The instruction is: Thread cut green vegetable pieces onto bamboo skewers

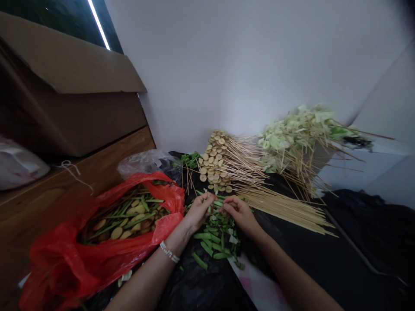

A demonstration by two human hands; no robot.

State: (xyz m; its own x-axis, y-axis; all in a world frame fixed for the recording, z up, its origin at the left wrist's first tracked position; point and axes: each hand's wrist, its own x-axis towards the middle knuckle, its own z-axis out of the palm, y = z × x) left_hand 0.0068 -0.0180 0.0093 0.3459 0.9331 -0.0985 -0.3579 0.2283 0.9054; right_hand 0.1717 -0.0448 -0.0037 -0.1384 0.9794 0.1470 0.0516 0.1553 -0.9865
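The left hand (199, 211) and right hand (239, 214) meet above a heap of cut green stems (218, 233), fingers curled, their grip unclear. Long thin bamboo skewers (285, 211) lie right, seemingly within easy reach.

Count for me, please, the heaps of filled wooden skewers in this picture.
3: a heap of round pale slices at the centre, a pale leafy heap to its right, a small green heap to its left. More may be hidden.
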